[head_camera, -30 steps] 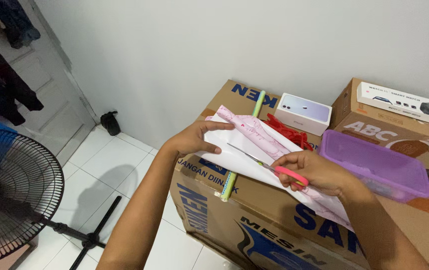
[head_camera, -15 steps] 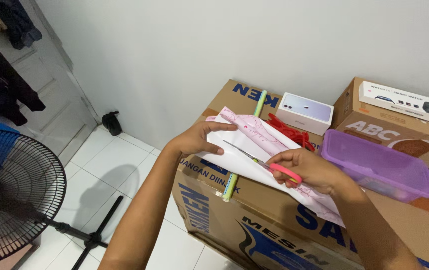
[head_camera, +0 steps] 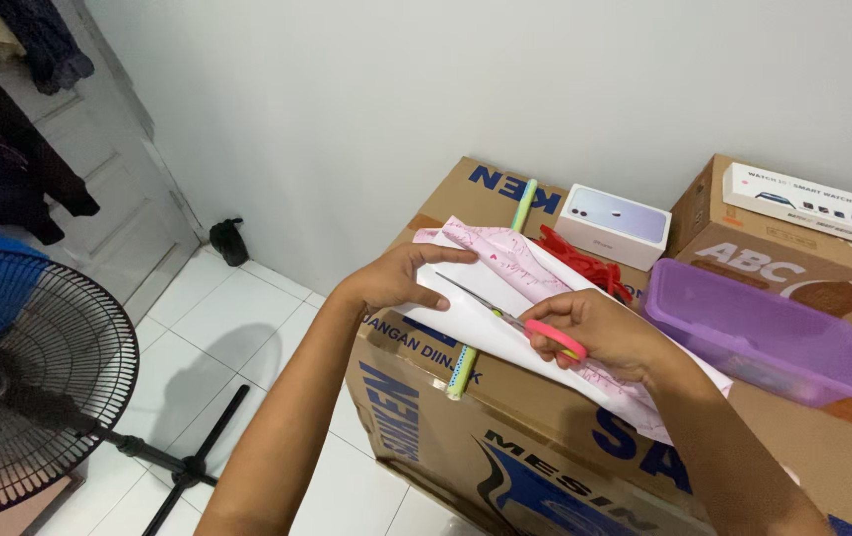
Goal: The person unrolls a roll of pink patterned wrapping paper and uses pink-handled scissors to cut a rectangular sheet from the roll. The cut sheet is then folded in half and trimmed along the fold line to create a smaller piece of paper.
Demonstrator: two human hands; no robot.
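head view, step: cutting a sheet of wrapping paper (head_camera: 466, 308), white side up with a pink patterned side folded over, laid on a large cardboard box (head_camera: 505, 437).
head view, right hand: the right hand (head_camera: 600, 333) is closed around the pink handles of the scissors (head_camera: 510, 318), blades part open and pointing toward the left hand, the paper between them.
head view, left hand: the left hand (head_camera: 396, 278) lies flat, fingers together, pressing the paper's far edge onto the box; it grips nothing.
head view, paper relative to hands: it lies under both hands, stretched between them, with the blades near the left fingertips.
head view, next move, judged: closing the blades while the paper stays taut, and keeping the left fingers out of the cut line.
head view, nearby: a green-and-blue paper roll (head_camera: 491, 288) runs under the sheet; a purple plastic tub (head_camera: 759, 333) sits just beside the right wrist.
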